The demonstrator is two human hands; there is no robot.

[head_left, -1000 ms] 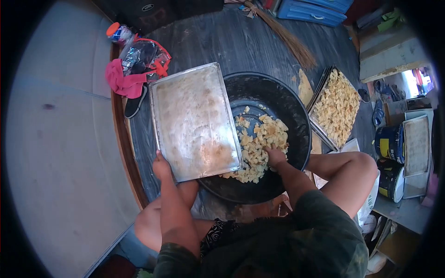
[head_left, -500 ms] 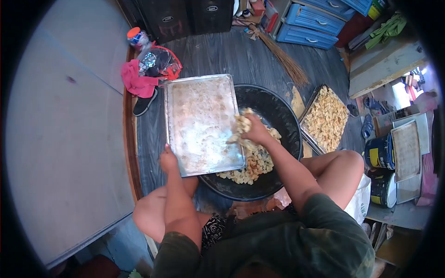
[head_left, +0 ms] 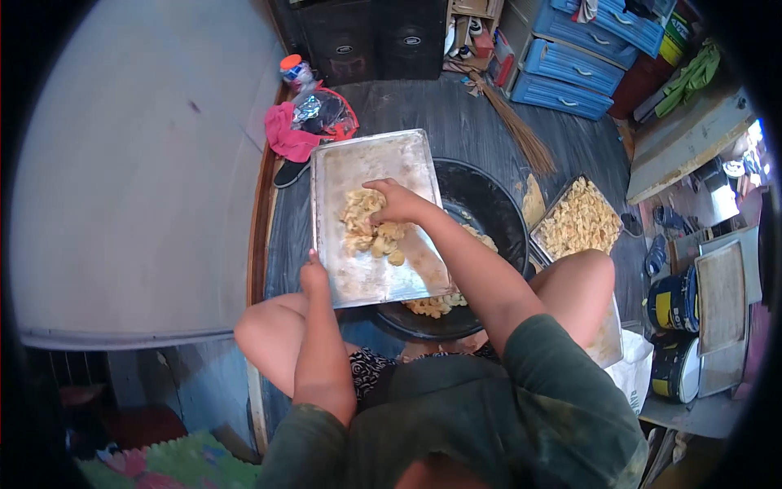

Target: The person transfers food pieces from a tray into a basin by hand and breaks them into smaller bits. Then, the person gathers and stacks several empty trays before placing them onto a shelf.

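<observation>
Yellowish pieces lie beneath the right hand.

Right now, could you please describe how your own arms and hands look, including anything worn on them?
Both my left hand and my right hand are bare, without gloves, and I see no watch or bracelet on the wrists. The short, loose sleeves are dark green and leave the forearms uncovered. Rings or fingernail details are too small to tell.
</observation>
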